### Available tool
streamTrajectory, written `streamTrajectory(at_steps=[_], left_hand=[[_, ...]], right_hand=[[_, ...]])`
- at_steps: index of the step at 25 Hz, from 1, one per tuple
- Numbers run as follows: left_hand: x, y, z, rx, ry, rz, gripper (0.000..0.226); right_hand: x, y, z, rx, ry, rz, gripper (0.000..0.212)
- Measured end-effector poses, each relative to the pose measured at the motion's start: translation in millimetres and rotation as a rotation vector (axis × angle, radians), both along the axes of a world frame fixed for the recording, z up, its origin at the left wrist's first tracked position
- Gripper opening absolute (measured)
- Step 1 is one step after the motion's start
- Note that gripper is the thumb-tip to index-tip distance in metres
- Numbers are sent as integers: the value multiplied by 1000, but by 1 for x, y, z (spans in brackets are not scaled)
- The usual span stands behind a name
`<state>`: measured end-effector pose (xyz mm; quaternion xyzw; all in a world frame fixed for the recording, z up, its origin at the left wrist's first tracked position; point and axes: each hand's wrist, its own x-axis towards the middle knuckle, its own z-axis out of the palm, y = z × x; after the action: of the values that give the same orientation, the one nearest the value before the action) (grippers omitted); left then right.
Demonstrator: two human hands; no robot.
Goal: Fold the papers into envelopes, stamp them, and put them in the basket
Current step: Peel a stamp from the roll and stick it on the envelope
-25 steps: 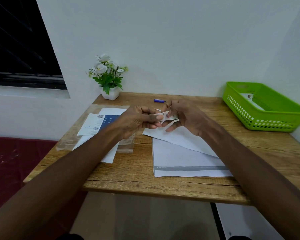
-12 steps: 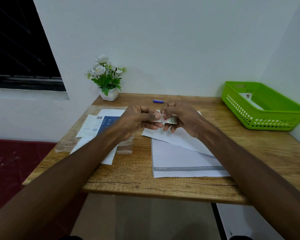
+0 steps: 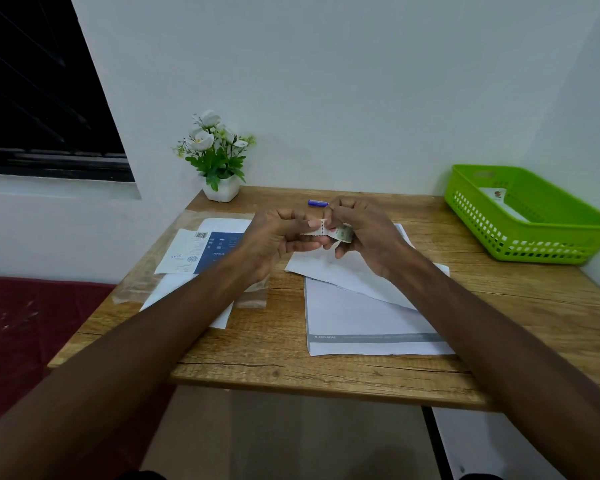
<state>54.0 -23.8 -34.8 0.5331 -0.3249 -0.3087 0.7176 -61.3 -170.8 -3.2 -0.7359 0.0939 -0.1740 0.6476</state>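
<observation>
Head view: both hands meet above the table (image 3: 257, 344). The left hand (image 3: 274, 237) pinches one end of a stamp strip (image 3: 321, 232), and the right hand (image 3: 364, 230) pinches the other end — likely to tear one stamp off along the perforation. Just below lie the folded paper (image 3: 343, 271) and an envelope (image 3: 368, 323), near the front edge, ready for stamping. The basket (image 3: 534, 237) sits at the far right corner with one stamped piece inside; the wood between is bare — room to carry an envelope across.

pen (image 3: 317, 203): half behind right hand (image 3: 364, 233) | stamp strip (image 3: 329, 232): print unreadable
</observation>
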Motion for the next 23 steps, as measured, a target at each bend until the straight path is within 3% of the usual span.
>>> streamTrajectory(at_steps=[5,8,23], left_hand=[[-4,-2,-1,-45,98,29,5],[-6,-3,0,-59,154,45,15],[-8,-4,-2,-82,305,104,7]], right_hand=[[2,1,-4,68,-57,14,10],[4,2,-6,106,-72,21,11],[13,8,-23,181,-174,31,10]])
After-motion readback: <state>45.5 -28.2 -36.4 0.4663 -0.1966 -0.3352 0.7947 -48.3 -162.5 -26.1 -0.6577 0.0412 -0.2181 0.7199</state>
